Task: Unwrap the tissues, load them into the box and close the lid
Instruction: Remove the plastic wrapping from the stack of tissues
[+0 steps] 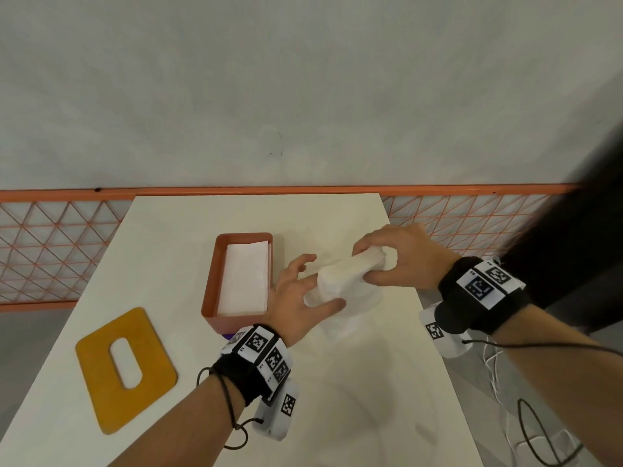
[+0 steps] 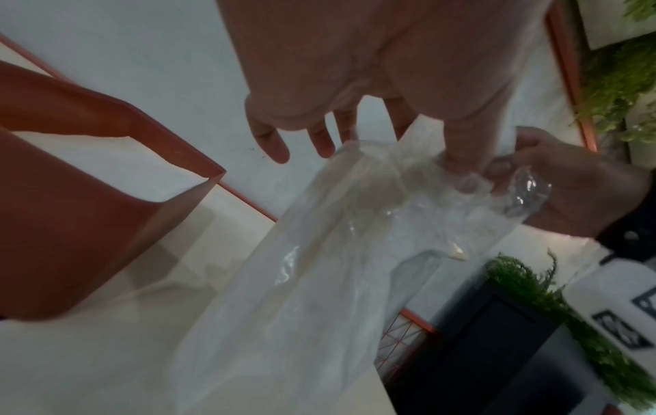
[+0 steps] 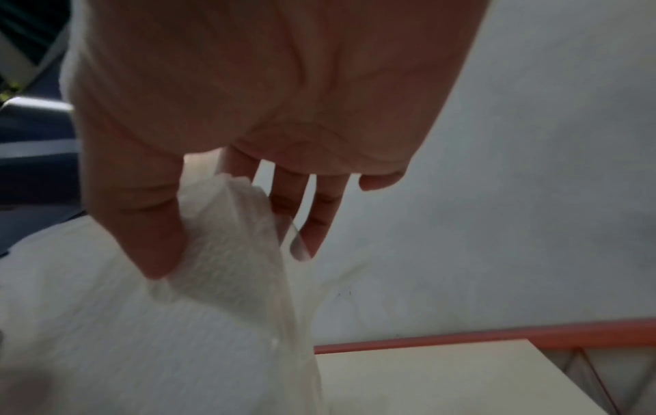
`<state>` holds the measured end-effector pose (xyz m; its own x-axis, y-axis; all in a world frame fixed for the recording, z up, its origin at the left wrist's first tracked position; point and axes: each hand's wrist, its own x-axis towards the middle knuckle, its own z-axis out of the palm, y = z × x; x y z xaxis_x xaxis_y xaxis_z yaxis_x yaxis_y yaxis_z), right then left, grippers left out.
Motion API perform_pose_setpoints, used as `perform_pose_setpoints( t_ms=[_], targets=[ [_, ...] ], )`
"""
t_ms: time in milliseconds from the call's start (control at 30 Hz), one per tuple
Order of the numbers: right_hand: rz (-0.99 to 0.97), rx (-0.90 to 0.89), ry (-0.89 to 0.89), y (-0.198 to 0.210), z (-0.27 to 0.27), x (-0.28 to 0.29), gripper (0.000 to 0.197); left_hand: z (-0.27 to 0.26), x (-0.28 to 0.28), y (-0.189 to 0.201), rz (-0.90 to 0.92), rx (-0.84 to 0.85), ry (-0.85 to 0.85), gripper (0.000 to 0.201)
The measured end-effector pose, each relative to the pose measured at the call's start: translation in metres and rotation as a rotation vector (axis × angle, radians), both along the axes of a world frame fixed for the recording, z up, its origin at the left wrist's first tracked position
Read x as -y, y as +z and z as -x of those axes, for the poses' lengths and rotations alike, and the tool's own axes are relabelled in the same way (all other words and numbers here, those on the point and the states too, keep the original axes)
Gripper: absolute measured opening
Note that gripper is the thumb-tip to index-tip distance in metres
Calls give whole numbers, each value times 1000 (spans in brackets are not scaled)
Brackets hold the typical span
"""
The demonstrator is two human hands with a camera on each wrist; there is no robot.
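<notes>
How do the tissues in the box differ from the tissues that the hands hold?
The tissues in the box lie flat and bare inside the orange box; the held tissues are bent, off the table, with clear wrap around them. No hand touches the boxed ones; the right hand pinches the held ones. Both are white.

White table [image 1: 371,399]. Grey wall [image 1: 303,79] behind. Orange fence [image 1: 50,251] with criss-cross wires along wall. Green plants [image 2: 610,84], maybe fake, near dark box [image 2: 497,351].
</notes>
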<state>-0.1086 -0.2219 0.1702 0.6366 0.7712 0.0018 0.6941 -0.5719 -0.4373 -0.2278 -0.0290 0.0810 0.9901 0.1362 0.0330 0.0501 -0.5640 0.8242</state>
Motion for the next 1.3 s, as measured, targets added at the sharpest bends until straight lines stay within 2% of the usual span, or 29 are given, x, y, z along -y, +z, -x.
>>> perform_pose_setpoints(
  t_ms=[67, 167, 333, 433, 500, 633, 767, 967, 1100, 1300],
  targets=[
    [-119, -146, -49, -4, -3, 5, 50, -3, -3, -1, 66, 34, 23, 39],
    [-130, -310, -124, -14, -6, 12, 63, -6, -6, -5, 141, 62, 1, 45],
    [-164, -429, -178, -31, -8, 13, 52, -9, -4, 2, 305, 65, -33, 50],
    [-273, -519, -237, -30, -7, 11, 42, -8, -6, 0, 238, -22, -51, 58],
    [-315, -535, -243, -28, -5, 9, 40, -6, -7, -5, 179, -66, -43, 53],
    [-292, -530, -232, -25, 0, 9, 44, -7, -6, -9, 276, -10, 7, 28],
    [-184, -479, -223, -27, 1, 9, 46, -8, -6, -8, 313, 21, -4, 32],
    [-341, -585, -273, -24, 0, 6, 36, -7, -8, -5, 296, -42, -19, 41],
    [-326, -606, -257, -26, 2, 5, 37, -9, -8, -2, 292, -37, -16, 31],
    [-405, -660, -252, -24, 2, 1, 39, -9, -8, 7, 278, -56, -38, 56]
  ],
)
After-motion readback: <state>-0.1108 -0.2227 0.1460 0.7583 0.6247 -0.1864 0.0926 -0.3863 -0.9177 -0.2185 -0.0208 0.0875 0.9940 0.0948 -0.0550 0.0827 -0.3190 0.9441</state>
